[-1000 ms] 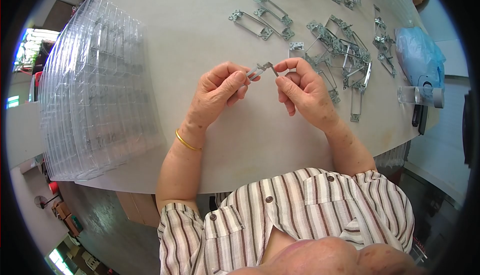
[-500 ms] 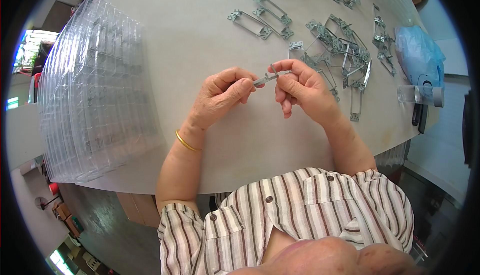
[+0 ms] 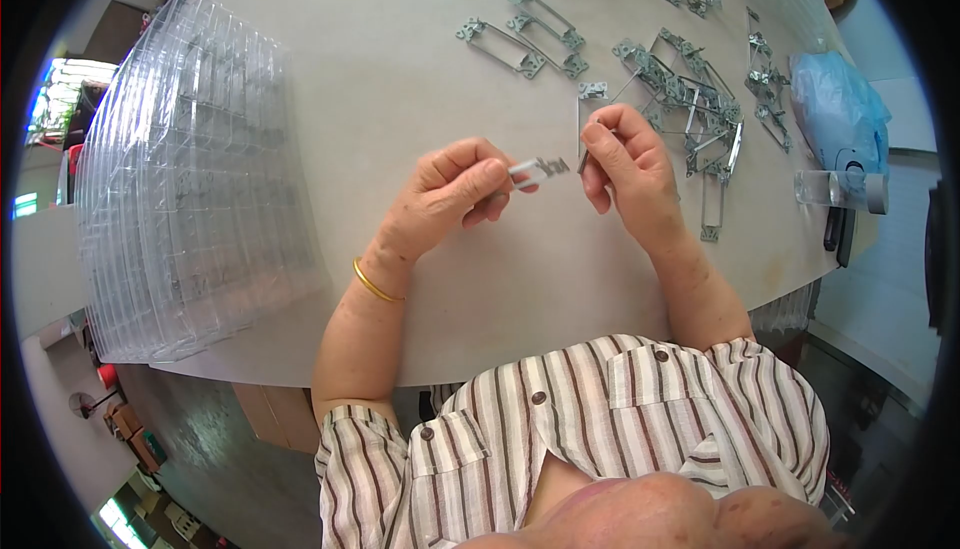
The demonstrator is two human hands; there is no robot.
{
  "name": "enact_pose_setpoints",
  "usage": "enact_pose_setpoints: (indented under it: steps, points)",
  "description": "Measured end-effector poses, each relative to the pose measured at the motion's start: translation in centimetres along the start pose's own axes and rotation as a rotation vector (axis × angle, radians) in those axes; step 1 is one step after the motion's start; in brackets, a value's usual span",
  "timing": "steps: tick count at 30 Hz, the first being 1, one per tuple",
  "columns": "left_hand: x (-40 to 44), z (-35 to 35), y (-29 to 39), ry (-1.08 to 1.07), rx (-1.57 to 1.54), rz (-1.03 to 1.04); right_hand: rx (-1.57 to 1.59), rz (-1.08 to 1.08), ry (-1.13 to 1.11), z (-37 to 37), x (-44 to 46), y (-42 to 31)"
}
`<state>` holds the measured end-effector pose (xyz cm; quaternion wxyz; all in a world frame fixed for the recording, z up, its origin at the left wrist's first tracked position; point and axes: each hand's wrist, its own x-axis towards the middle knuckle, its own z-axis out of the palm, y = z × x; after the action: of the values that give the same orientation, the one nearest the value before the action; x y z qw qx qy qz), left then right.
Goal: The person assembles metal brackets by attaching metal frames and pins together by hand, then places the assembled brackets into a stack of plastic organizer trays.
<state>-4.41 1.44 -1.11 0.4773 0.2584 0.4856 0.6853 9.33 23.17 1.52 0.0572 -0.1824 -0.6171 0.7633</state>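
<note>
My left hand (image 3: 440, 189) is closed, pinching a small grey metal bracket (image 3: 540, 171) between thumb and fingers. The bracket's notched end sticks out to the right, and its other end is hidden in the grip. To the right, my right hand (image 3: 635, 169) has its thumb and fingers pinched together at the lower end of a thin wire-framed metal bracket (image 3: 592, 91). That bracket's plate end shows above the fingers, while the gripped part is mostly covered. The two hands are apart.
More metal brackets (image 3: 700, 99) lie tangled beyond my right hand, with others (image 3: 520, 49) farther back. Stacked clear plastic trays (image 3: 190, 189) stand at the left. A blue plastic bag (image 3: 840, 114) and a clear cup (image 3: 820, 189) sit at the table's right edge.
My right hand has come off the small bracket and moved right to the wire-framed one. My left hand keeps its hold, with more of the small bracket now showing.
</note>
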Motion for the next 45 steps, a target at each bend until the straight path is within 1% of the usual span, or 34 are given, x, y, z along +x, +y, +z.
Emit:
enact_pose_setpoints:
  steps: [2, 6, 9, 12, 15, 18, 21, 24, 26, 30, 33, 36, 38, 39, 41, 43, 45]
  points:
    - [0.1, 0.0, 0.0, 0.098, -0.063, -0.009, 0.048, -0.133, 0.004, 0.4, -0.3, 0.4]
    - [0.2, 0.1, 0.3, 0.108, -0.117, 0.006, 0.024, -0.311, -0.013, 1.6, -0.7, 1.2]
    - [0.2, 0.3, 0.2, 0.11, -0.109, 0.01, -0.183, -0.484, 0.05, 1.7, -0.5, 2.3]
    - [0.1, 0.4, 0.4, 0.104, -0.093, 0.011, -0.407, -0.722, 0.112, 1.8, -0.2, 3.0]
    - [0.2, 0.2, 0.3, 0.085, -0.082, 0.011, -0.664, -0.965, 0.129, 1.3, 0.4, 3.0]
    - [0.1, 0.1, 0.1, 0.066, -0.056, 0.009, -0.774, -1.013, 0.136, 1.4, 0.4, 2.4]
    - [0.2, 0.3, 0.0, 0.051, -0.046, 0.015, -0.81, -0.954, 0.102, 1.2, 0.3, 2.0]
    - [0.2, 0.4, -0.2, 0.021, -0.004, 0.032, -0.848, -0.777, 0.076, 0.8, -0.2, 2.3]
    - [0.3, 0.2, -0.4, -0.02, 0.026, 0.049, -0.79, -0.715, 0.081, 1.1, -0.2, 2.9]
    - [0.2, 0.5, -0.2, 0.004, 0.007, 0.035, -0.646, -0.604, 0.092, 1.7, -0.4, 3.2]
    - [0.2, 0.6, -0.1, 0.065, -0.065, 0.041, -0.645, -0.69, 0.106, 1.7, -0.4, 2.8]
    - [0.3, 0.2, 0.0, 0.123, -0.121, 0.059, -0.618, -0.667, 0.096, 1.5, -0.6, 2.6]
    - [0.4, -0.2, -0.1, 0.147, -0.153, 0.059, -0.577, -0.722, 0.125, 1.6, -0.3, 2.4]
    - [0.3, -0.2, 0.0, 0.136, -0.143, 0.048, -0.556, -0.748, 0.14, 1.6, -0.1, 2.2]
    - [0.2, -0.1, 0.1, 0.118, -0.122, 0.026, -0.622, -0.793, 0.078, 1.1, 0.3, 1.9]
    - [0.2, 0.0, 0.0, 0.077, -0.116, 0.009, -0.559, -0.735, 0.029, 1.0, 0.3, 2.0]
    - [0.2, 0.1, -0.1, 0.049, -0.1, -0.001, -0.37, -0.573, -0.005, 1.3, 0.0, 2.5]
